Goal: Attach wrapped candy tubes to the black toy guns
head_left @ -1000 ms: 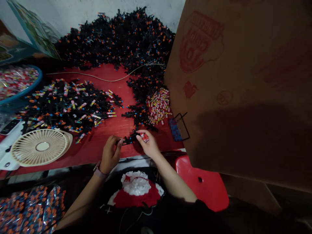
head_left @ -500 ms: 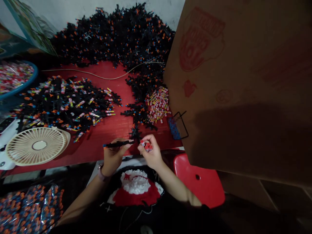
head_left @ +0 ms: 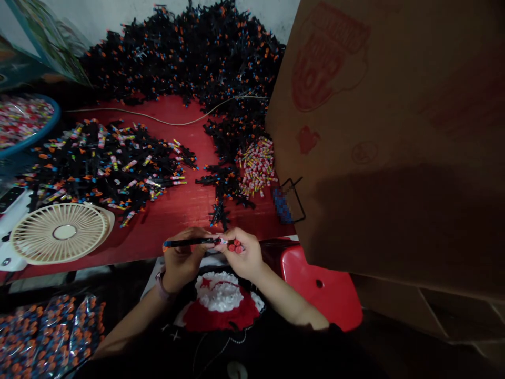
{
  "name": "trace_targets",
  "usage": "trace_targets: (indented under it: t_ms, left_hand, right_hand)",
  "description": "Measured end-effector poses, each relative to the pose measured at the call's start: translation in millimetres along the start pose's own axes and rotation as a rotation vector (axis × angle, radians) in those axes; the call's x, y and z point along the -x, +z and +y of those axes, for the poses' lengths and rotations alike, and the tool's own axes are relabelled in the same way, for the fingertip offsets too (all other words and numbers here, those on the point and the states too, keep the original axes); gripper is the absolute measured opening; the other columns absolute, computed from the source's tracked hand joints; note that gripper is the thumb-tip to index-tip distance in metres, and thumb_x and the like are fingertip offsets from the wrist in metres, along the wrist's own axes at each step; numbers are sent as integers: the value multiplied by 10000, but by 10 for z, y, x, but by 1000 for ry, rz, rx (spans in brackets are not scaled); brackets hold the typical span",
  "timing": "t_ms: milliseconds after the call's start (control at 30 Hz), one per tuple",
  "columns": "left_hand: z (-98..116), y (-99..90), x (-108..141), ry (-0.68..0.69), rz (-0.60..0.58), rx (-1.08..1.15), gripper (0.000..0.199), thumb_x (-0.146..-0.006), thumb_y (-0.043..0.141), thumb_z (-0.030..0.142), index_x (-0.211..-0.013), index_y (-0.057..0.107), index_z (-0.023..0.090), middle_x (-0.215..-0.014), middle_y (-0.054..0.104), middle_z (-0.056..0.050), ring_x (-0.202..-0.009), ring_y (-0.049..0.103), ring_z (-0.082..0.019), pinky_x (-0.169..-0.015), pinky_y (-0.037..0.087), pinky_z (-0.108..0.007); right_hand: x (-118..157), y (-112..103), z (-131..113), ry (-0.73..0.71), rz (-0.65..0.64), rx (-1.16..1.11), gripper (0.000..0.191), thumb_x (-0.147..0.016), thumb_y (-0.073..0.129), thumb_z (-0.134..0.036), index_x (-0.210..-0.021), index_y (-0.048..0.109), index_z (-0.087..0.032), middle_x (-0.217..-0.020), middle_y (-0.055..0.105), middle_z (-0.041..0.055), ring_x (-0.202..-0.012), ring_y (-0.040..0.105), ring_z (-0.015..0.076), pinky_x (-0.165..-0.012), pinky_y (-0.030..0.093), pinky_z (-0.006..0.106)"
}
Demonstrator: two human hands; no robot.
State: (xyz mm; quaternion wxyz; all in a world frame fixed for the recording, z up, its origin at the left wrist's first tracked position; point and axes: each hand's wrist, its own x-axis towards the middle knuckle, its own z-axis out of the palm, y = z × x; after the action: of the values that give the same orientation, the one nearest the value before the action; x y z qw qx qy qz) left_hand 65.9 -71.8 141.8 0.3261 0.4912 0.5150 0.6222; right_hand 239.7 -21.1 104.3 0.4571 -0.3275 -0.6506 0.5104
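Observation:
My left hand [head_left: 182, 266] is closed on a slim black toy gun [head_left: 191, 242], held level with its blue and orange tip to the left. Several small red-capped tubes [head_left: 236, 246] are bunched in my closed right hand [head_left: 249, 258]. One tube, pinched at the right fingertips, meets the right end of the toy gun; whether it is seated there I cannot tell. Just beyond my hands lie a few loose black toy guns [head_left: 219, 214]. A heap of pink and yellow tubes [head_left: 257, 166] sits farther off to the right.
A big pile of black toy guns [head_left: 185, 58] rises against the wall. Toy guns with tubes [head_left: 106, 163] cover the red table's [head_left: 185, 205] left side, near a cream fan [head_left: 63, 234] and blue basin [head_left: 55, 118]. A cardboard box [head_left: 386, 210] stands right, beside a red stool [head_left: 327, 289].
My hands have come together. The toy gun's right end now meets a tube at my right fingertips, where before there was a gap.

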Motion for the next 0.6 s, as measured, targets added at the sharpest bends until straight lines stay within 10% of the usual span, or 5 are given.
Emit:
trace_targets:
  t_ms: [233, 467, 600]
  left_hand:
    - [-442, -92, -332, -226, 114, -90, 414, -752, 942, 540, -886, 777, 184, -890, 814, -82, -823, 786, -266, -797, 689, -453]
    - [-270, -1551, -1950, -208, 665, -717, 801, -637, 1027, 435, -1248, 583, 169, -1369, 690, -121, -1454, 577, -430, -1307, 339, -765]
    - [-311, -1259, -1924, -28, 426, -1026, 732, -810, 921, 518, -1339, 579, 146, -1507, 595, -167, -1552, 432, -479, -1305, 259, -763]
  right_hand:
    - [-118, -124, 355, 226, -139, 47, 309, -972, 758, -534, -1048, 752, -235, -889, 783, 25, -773, 707, 194, -730, 575, 301]
    - [-305, -409, 1020, 354, 202, 288, 483, -826, 793, -598, -1098, 608, -244, -879, 701, 17, -795, 688, 236, -777, 564, 355]
    - [-231, -383, 1168, 311, 205, 319, 444, -924, 645, -659, -1072, 560, -248, -838, 655, 5, -752, 655, 217, -734, 519, 332]
